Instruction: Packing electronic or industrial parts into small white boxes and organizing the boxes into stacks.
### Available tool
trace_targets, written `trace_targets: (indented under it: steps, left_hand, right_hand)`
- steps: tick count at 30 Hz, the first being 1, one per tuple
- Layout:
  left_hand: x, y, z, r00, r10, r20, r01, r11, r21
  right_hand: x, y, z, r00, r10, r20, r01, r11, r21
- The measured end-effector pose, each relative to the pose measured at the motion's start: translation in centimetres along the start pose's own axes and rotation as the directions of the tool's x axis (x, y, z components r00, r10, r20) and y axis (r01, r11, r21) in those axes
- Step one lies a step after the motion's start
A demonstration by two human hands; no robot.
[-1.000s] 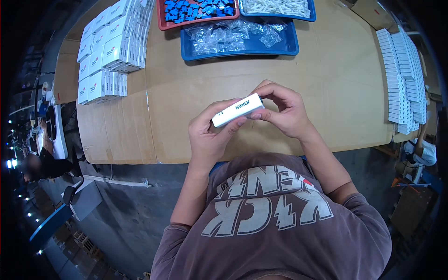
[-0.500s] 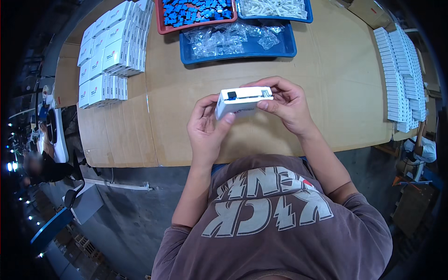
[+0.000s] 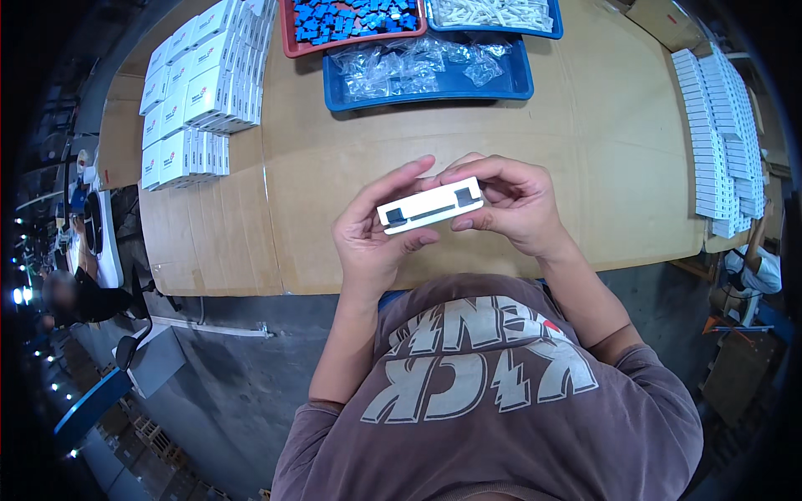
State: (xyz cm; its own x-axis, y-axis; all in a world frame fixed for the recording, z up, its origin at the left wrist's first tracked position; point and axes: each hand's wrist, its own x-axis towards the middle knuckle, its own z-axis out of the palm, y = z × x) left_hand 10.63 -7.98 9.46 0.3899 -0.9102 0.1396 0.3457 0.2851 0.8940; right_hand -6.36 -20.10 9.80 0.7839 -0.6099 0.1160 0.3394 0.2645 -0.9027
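Observation:
A small white box (image 3: 433,203) is held over the table in front of me, its narrow side turned up toward the head view. Dark gaps show at both ends of that side, with a dark slit between them. My left hand (image 3: 368,221) grips the left end, fingers along the far edge and thumb on the near edge. Around the right end my right hand (image 3: 522,200) is closed, thumb near the close edge and fingers behind. The box slants, its left end nearer to me. Its broad faces are hidden.
White boxes (image 3: 188,92) stand stacked at the left of the cardboard-covered table (image 3: 334,146); more white stacks (image 3: 710,138) line the right. At the back sit a red tray (image 3: 288,37) of blue pieces, a blue tray (image 3: 547,35) of white pieces, and another blue tray (image 3: 518,79) with clear plastic bags.
The white box has turned so its printed broad face no longer shows and its narrow side faces up. Its left end has dropped toward me, and my left fingers have stretched along its far edge.

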Motion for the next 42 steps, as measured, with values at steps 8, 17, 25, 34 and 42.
trace_targets:
  steps: [8, 17, 25, 34, 42]
  left_hand:
    - [-0.2, 0.0, -0.1, 0.996, 0.077, 0.052, -0.086, 0.975, 0.205]
    - [-0.2, -0.2, -0.1, 0.995, 0.080, 0.067, -0.093, 0.969, 0.228]
    - [-0.2, 0.2, 0.1, 0.997, 0.056, 0.059, -0.067, 0.976, 0.209]
    - [-0.2, 0.1, 0.0, 0.997, 0.047, 0.057, -0.058, 0.978, 0.202]
    - [0.0, -0.4, 0.0, 0.992, 0.076, 0.104, -0.093, 0.982, 0.166]
  right_hand:
    - [-0.2, -0.1, -0.4, 0.997, -0.068, 0.019, 0.070, 0.986, -0.153]
    - [-0.1, 0.1, -0.6, 0.992, -0.120, 0.036, 0.125, 0.976, -0.176]
    - [0.0, -0.1, -0.7, 0.994, -0.096, 0.045, 0.102, 0.978, -0.181]
    - [0.0, 0.3, -0.7, 0.989, -0.141, 0.044, 0.147, 0.971, -0.190]
    - [-0.3, 0.7, -0.4, 0.996, -0.079, -0.032, 0.077, 0.995, -0.071]
